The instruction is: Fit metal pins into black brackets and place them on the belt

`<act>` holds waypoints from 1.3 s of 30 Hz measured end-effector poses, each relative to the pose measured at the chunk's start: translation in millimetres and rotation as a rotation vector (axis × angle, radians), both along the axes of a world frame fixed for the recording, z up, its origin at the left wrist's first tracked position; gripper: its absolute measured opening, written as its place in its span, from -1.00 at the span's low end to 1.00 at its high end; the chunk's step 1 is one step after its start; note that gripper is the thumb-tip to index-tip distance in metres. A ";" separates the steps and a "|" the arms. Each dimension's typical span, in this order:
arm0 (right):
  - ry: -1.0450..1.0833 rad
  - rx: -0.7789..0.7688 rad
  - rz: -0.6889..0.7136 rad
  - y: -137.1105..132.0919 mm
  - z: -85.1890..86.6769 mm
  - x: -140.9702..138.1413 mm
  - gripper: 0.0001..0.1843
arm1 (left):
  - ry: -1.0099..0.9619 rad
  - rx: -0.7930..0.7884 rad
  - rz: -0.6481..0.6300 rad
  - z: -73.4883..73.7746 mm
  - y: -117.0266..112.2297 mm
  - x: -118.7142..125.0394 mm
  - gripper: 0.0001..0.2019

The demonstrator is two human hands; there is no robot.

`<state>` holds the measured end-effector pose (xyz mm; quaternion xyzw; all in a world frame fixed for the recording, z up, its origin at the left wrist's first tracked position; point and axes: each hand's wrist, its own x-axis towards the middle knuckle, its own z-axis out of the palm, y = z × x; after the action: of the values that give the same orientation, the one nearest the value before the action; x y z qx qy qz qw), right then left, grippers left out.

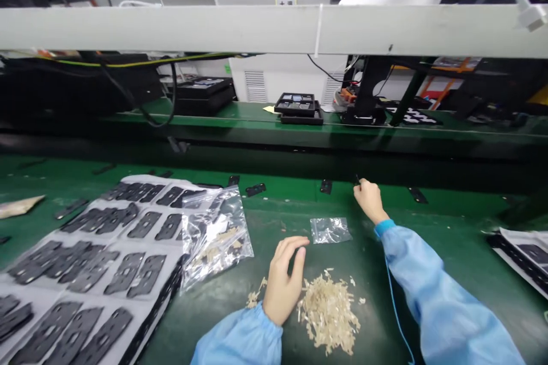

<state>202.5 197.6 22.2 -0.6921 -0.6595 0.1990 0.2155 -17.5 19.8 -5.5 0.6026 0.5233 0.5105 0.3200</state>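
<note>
My left hand (285,282) hovers beside a heap of small pale beige pieces (329,311). Its fingers are curved, with a gap between thumb and forefinger and nothing between them. Farther off, my right hand (369,199) is pinched at the green belt's far side, where a small dark piece (358,178) shows at the fingertips; most of it is hidden. Left of that hand a flat black plate (326,186) lies on the belt, and another black plate (416,195) lies to its right. A small clear zip bag (329,230) rests between my hands.
At left, a white tray (124,239) carries rows of black plates. A larger clear bag (222,239) with beige pieces overlaps its edge. Another tray (528,256) stands far right. A white beam (257,28) crosses above. Black boxes (297,107) sit on the back shelf.
</note>
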 end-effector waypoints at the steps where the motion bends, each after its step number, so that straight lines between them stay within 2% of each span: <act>1: 0.076 -0.003 0.025 -16.1 1.5 -5.1 -0.70 | -0.072 -0.041 0.007 -0.6 1.5 -0.6 -0.77; 5: 0.416 -0.097 0.210 -97.5 0.1 -38.5 -0.74 | -0.405 -0.222 -0.040 0.9 2.9 -0.7 -0.69; 7: 0.826 -0.300 0.341 -134.4 0.4 -54.4 -0.72 | -0.549 -0.296 -0.125 6.2 0.8 0.4 -0.66; 9: 1.052 -0.439 0.422 -160.4 3.0 -65.1 -0.68 | -0.663 -0.383 -0.246 13.9 -2.5 1.2 -0.64; 11: 1.131 -0.493 0.448 -174.9 5.3 -70.1 -0.65 | -0.761 -0.472 -0.347 21.4 -6.2 0.8 -0.62; 13: 1.152 -0.501 0.435 -181.4 4.9 -70.3 -0.62 | -0.842 -0.536 -0.386 26.0 -9.8 -1.9 -0.60; 16: 1.115 -0.459 0.356 -183.8 -2.1 -63.9 -0.59 | -0.873 -0.536 -0.315 24.9 -15.7 -14.1 -0.61; 20: 1.064 -0.398 0.251 -181.9 -15.4 -48.7 -0.60 | -0.711 -0.410 -0.085 12.2 -27.4 -51.5 -0.71; 23: 1.059 -0.379 0.225 -179.1 -21.6 -38.8 -0.60 | -0.406 -0.362 0.110 0.9 -38.5 -85.0 -0.71; 26: 1.060 -0.365 0.190 -177.7 -23.9 -35.3 -0.64 | -0.068 -0.393 0.158 -8.4 -47.5 -105.1 -0.72; 29: 1.046 -0.382 0.188 -178.3 -24.3 -36.6 -0.66 | 0.132 -0.337 0.127 -15.4 -50.5 -105.5 -0.75; 34: 1.008 -0.409 0.199 -179.6 -27.0 -39.6 -0.64 | 0.419 -0.180 0.119 -25.5 -41.6 -87.1 -0.80; 39: 1.008 -0.408 0.201 -179.8 -29.9 -39.1 -0.64 | 0.519 -0.170 0.097 -31.2 -29.6 -79.5 -0.88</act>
<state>163.4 17.8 -7.6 -0.4726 -0.4857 0.6489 0.3460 -97.0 -9.7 -36.7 0.6586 0.6569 0.3079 0.1999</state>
